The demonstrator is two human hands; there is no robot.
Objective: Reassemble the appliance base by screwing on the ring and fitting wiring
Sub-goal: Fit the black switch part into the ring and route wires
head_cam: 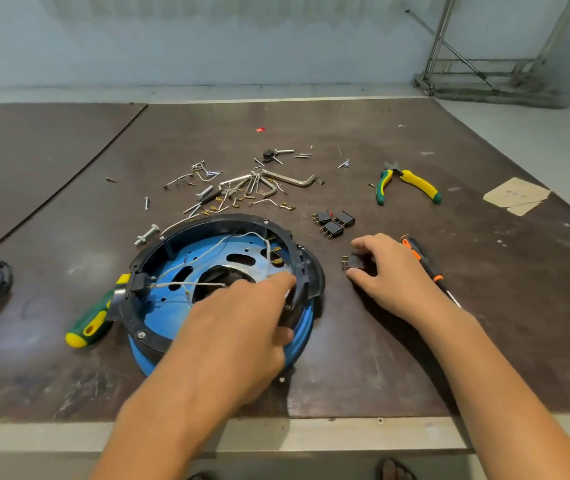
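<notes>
Two hands, working apart on the dark desk [415, 358]. The blue appliance base [169, 320] sits left of centre by the near edge, with its black ring [228, 220] on top and white wires [190, 284] inside. My left hand [242, 317] grips the ring's right rim. My right hand [394, 271] pinches a small black switch [354, 261] just right of the base.

One blue base [167, 317] carrying one black ring [207, 221]. Two screwdrivers: a green-and-yellow screwdriver [91, 323] on the left, an orange-and-black screwdriver [422, 259] on the right. One pair of pliers [396, 173]. Four black switches [332, 229]: three clustered, one switch [354, 262] nearer. One large bolt [146, 234]. Screws [146, 202] and hex keys [290, 180]: too tangled to count.
</notes>
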